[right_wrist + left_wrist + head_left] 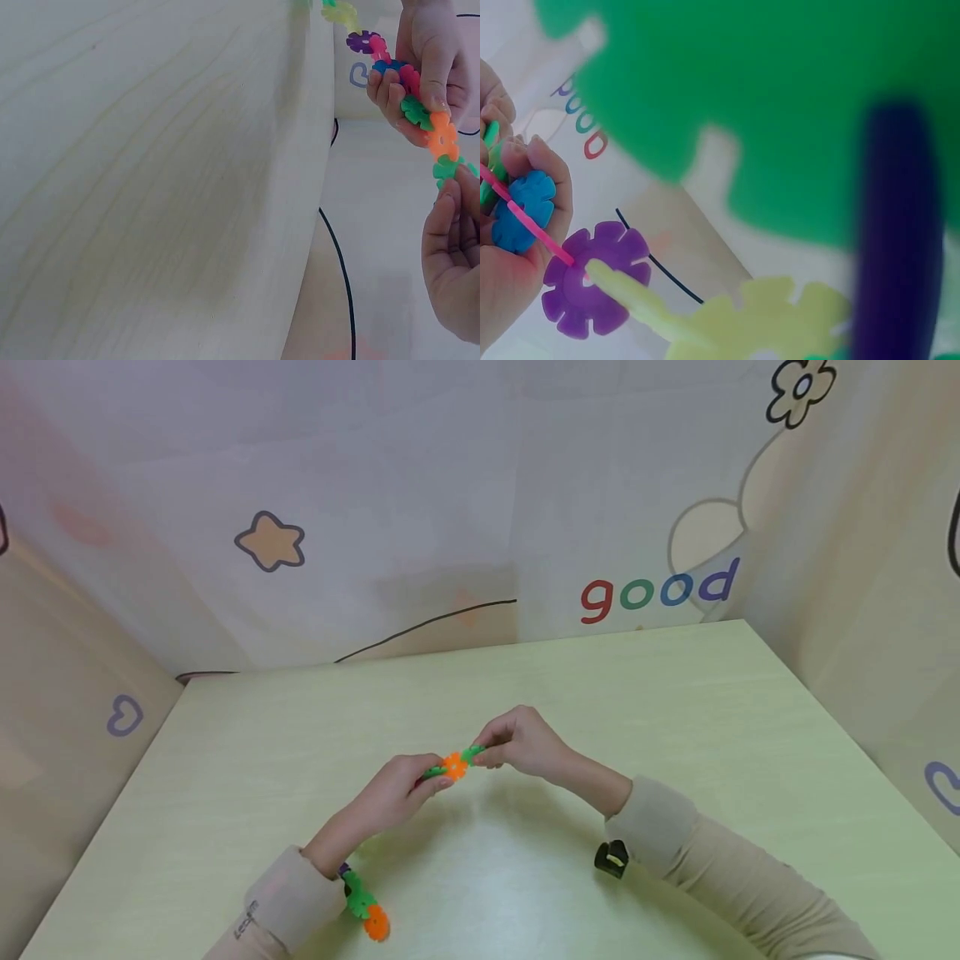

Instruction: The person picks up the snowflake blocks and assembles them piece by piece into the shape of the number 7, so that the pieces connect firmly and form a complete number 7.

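A chain of slotted, flower-shaped plastic discs runs between both hands. My left hand (393, 789) grips it around a green disc, fingers curled, just left of an orange disc (454, 767). With thumb and fingertips my right hand (528, 743) pinches the light green disc (448, 169) joined to the orange one's other side. In the left wrist view a blue disc (525, 214) lies against the left palm, followed by pink, purple (596, 279) and yellow (772, 319) discs. The chain's tail passes under the left wrist, ending in green (360, 896) and orange (377, 924) discs.
Both hands are above a pale wooden table (637, 693). Printed cloth walls (420, 485) enclose its back and sides. A small black device (612, 858) sits at the right cuff. A large blurred green disc (727, 75) fills much of the left wrist view.
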Available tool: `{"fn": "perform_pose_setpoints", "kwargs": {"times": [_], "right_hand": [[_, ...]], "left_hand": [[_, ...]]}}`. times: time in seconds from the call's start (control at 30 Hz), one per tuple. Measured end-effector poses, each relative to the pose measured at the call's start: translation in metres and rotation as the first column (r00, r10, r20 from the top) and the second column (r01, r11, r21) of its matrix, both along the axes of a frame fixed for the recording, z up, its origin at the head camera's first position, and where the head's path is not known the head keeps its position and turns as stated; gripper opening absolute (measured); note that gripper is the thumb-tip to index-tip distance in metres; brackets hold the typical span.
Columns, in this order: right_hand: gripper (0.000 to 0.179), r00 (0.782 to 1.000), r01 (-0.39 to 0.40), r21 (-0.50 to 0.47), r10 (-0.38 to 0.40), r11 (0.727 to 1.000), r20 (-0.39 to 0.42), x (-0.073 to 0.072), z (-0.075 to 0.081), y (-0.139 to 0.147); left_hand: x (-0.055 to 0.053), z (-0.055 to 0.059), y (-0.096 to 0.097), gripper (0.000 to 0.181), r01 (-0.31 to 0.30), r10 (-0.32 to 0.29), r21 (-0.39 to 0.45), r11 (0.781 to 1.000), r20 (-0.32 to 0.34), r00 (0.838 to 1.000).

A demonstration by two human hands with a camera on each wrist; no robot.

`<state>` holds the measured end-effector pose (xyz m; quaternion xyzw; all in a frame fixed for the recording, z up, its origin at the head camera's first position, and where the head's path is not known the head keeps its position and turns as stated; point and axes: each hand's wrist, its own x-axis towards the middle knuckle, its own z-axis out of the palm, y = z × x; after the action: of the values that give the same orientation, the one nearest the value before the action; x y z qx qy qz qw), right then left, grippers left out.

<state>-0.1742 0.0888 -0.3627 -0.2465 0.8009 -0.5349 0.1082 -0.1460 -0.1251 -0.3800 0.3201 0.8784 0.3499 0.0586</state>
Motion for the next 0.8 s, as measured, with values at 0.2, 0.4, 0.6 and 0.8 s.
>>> {"fn": "perform_pose_setpoints", "kwargs": {"times": [0.2,0.4,0.6,0.8], "right_hand": [[0.004,1.0,-0.004,0.0,0.004,1.0,0.016,0.0015,0.0003,0.0006],[0.004,1.0,-0.018,-0.019,0.018,1.0,0.018,0.0029,-0.0011,0.0006],[0.004,1.0,-0.025,-0.021,0.025,0.999,0.015,0.0026,-0.0011,0.0004],[0.004,0.999,-0.039,-0.006,0.039,0.999,0.013,0.0016,-0.0001,0.0008]], "left_hand": [[0.0008,0.0002,0.0006,0.011,0.022,-0.022,-0.009,1.0,-0.005,1.0],[0.001,-0.0012,0.0001,0.012,0.04,-0.04,-0.022,0.999,-0.03,0.999],[0.0015,0.0004,0.0002,0.012,0.04,-0.041,-0.026,0.999,-0.022,0.999],[0.0013,-0.0013,0.0003,0.012,0.052,-0.053,-0.019,0.998,-0.045,0.998]]}}
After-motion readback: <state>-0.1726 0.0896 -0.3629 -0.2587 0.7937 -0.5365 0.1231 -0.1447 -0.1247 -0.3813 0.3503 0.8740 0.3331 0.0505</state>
